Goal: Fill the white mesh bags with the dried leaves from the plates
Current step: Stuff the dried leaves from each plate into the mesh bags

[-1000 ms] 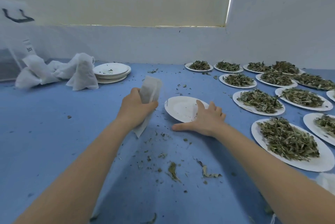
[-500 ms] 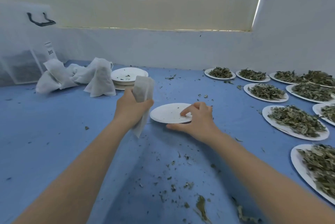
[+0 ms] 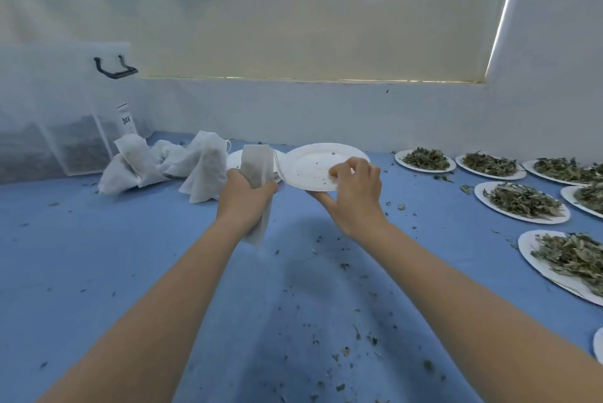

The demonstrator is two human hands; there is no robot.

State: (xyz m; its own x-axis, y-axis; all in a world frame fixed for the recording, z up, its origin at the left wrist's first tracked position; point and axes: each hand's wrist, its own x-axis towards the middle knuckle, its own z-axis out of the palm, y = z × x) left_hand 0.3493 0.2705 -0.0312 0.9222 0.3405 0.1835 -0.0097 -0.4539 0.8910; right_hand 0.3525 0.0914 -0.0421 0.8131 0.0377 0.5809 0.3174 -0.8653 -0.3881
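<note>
Left hand (image 3: pixel 243 195) grips the floppy mesh bag (image 3: pixel 257 167) mid-body; right hand (image 3: pixel 354 189) pinches the light paper plate (image 3: pixel 313 164) at its 4 o'clock rim.

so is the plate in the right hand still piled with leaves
No, the plate pinched by the right hand carries only a few small crumbs.

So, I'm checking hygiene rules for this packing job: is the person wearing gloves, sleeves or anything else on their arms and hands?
No. Both forearms are bare as far as the frame shows, with no sleeves in view. The left hand and right hand have no gloves, and no rings, watch or bands are visible.
</note>
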